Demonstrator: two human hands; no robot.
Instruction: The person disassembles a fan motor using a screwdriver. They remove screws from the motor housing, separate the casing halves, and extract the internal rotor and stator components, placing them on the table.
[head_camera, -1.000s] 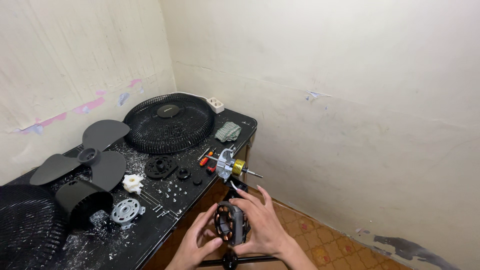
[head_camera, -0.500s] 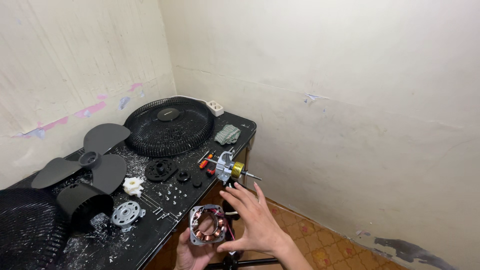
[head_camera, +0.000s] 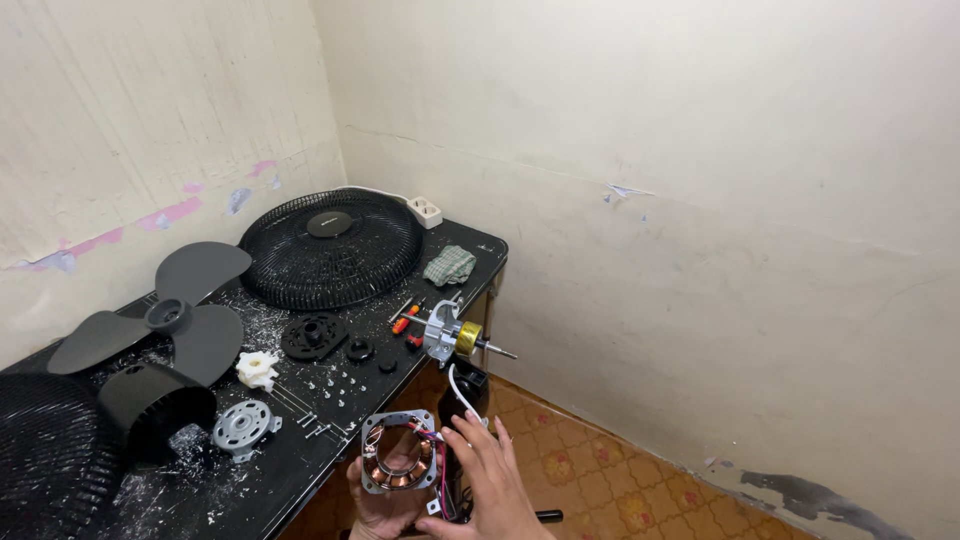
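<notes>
Both hands, left hand (head_camera: 375, 510) and right hand (head_camera: 495, 485), grip a square metal stator (head_camera: 400, 465) with copper windings.

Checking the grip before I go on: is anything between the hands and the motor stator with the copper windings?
Nothing visible. The left hand holds the stator from below, and the right hand touches its right side, where the wires come out.

copper-wound silver stator (head_camera: 398, 467), black table (head_camera: 300, 480)
</notes>
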